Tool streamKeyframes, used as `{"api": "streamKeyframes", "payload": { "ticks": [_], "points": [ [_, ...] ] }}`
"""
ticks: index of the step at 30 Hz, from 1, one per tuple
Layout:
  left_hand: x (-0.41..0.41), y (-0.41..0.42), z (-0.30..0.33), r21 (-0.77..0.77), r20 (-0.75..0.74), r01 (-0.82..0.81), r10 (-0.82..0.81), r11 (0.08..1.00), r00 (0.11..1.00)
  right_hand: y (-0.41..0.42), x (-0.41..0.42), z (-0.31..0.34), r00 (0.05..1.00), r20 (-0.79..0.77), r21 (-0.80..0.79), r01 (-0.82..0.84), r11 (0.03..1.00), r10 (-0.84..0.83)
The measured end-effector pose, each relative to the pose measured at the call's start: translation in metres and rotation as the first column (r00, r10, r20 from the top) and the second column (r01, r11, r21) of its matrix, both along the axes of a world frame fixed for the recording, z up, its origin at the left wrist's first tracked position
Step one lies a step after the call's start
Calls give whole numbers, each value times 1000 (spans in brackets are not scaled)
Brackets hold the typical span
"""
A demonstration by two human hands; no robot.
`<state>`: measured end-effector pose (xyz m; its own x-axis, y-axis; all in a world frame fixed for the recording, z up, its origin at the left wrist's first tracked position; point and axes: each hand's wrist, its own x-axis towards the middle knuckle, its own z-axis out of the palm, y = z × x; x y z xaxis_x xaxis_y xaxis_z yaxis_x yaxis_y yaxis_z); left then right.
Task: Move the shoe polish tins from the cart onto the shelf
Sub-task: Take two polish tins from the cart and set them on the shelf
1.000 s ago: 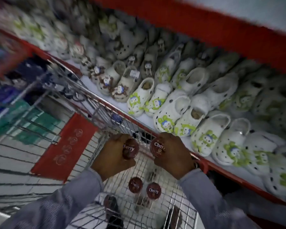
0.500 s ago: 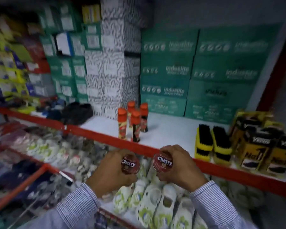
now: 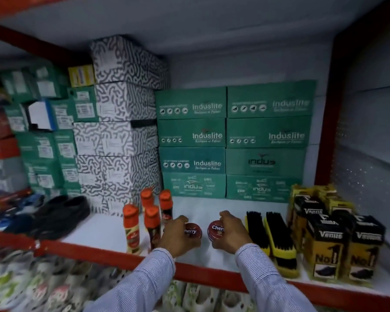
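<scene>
Both hands have advanced over the shelf: left hand grips one tin, right hand another tin, side by side between bottles and brushes, bare shelf directly beneath.

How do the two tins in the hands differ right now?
The left tin sits in the left hand beside the orange-capped bottles; the right tin sits in the right hand beside the brushes. The left lid shows "herry", the right "Cher". Both are round, dark red, over the shelf.
</scene>
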<state>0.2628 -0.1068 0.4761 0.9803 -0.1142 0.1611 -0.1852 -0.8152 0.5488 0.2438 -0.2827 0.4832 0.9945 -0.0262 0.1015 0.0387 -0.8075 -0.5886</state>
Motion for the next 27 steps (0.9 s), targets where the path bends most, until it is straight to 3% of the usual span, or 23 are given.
{"api": "streamKeyframes", "payload": {
  "ticks": [7,16,19,22,24,27],
  "points": [
    [47,-12,-21,53,-17,-22,23,998,1000,-7,42,-22,995,-96,-57,12,998,-17],
    [41,-20,-26,55,-10,1,-1,998,1000,-9,38,-19,986,-160,-128,-63,990,42],
    [11,-17,-15,13,90,38,-39,999,995,-4,12,-13,993,-79,-132,-97,987,87],
    [-38,-4,-15,13,234,92,-92,996,968,2,-35,-15,986,102,-119,-117,986,130],
    [-77,11,-30,49,310,112,-122,992,943,8,-74,-31,963,189,-127,-168,978,190],
    [-129,36,-76,170,347,97,-152,981,926,18,-129,-70,942,195,-142,-250,958,274]
  ]
}}
